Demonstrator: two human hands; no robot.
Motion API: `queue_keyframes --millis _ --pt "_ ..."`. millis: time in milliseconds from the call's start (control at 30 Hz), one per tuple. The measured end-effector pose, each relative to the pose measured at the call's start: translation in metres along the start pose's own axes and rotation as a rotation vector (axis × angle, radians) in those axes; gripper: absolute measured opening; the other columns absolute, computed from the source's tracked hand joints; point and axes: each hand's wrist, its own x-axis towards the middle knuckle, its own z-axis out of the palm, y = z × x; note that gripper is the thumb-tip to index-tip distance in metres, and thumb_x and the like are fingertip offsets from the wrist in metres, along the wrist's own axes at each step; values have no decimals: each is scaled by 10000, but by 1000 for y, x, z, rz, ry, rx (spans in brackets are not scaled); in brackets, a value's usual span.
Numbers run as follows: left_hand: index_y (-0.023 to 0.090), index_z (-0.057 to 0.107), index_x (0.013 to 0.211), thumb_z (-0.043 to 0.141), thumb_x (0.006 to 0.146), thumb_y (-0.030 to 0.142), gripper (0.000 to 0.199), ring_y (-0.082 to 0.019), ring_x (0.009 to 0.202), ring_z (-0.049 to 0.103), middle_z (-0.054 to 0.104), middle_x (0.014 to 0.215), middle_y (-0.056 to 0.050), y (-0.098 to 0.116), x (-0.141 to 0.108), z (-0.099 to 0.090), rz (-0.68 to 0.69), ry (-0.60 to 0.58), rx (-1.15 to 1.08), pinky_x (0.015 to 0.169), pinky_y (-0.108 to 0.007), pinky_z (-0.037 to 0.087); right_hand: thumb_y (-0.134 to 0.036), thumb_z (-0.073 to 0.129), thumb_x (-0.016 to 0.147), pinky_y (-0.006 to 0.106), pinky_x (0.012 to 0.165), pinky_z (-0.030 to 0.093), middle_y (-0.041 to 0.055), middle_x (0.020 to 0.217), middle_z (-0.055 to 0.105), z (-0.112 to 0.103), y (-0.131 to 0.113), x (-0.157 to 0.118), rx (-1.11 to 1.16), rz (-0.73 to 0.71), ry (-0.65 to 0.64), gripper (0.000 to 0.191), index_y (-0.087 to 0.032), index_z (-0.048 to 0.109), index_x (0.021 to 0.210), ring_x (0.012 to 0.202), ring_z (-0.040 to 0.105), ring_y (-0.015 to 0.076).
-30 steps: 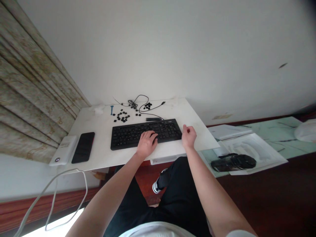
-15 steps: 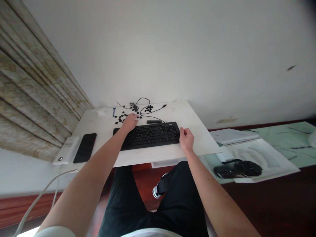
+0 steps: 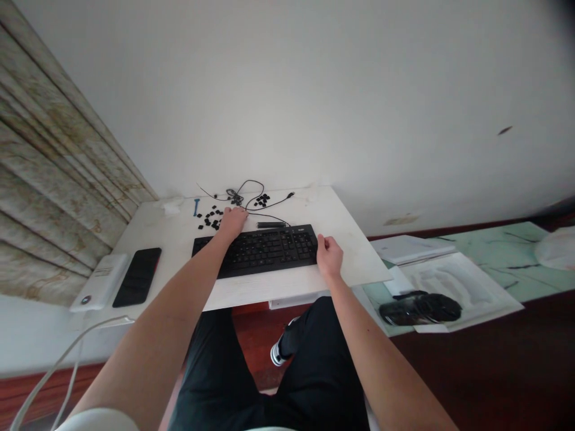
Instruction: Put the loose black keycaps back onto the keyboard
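Note:
A black keyboard (image 3: 269,248) lies on the white desk (image 3: 354,257). My left hand (image 3: 233,221) reaches over the keyboard's back left edge, beside loose black keycaps (image 3: 208,216); its fingertips are bent down and what they touch is too small to make out. At the keyboard's right end is my right hand (image 3: 329,254), its fingers curled closed against the edge. More keycaps (image 3: 262,200) lie behind, near a coiled black cable (image 3: 234,196). A small black bar (image 3: 271,225) rests just behind the keyboard.
A blue tool (image 3: 196,207) stands out at the back left. On the left are a dark phone (image 3: 137,277) and a white box (image 3: 99,281). To the right, an open white box (image 3: 476,287) and a black object (image 3: 420,309) sit on a marbled surface.
The whole view has shifted slightly, so the desk appears further left. My left hand has moved a little over the loose keycaps. My right hand stays at the keyboard's right end.

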Motion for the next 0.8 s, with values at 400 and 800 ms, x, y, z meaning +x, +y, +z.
queue_keyframes --millis 400,800 --pt "231 624 1088 639 910 326 202 -131 887 653 663 996 -40 59 -89 -41 -549 78 -1763 866 -309 523 -513 431 940 297 634 366 14 648 561 -1 -33 -14 48 -97 14 381 -217 520 717 618 489 171" --pt "227 638 1012 680 872 427 248 -128 871 649 666 966 -24 77 -151 -43 -499 -65 -1737 806 -266 511 -261 593 865 306 645 490 66 1088 647 24 -148 -81 408 -466 -558 314 -271 677 1167 636 519 134"
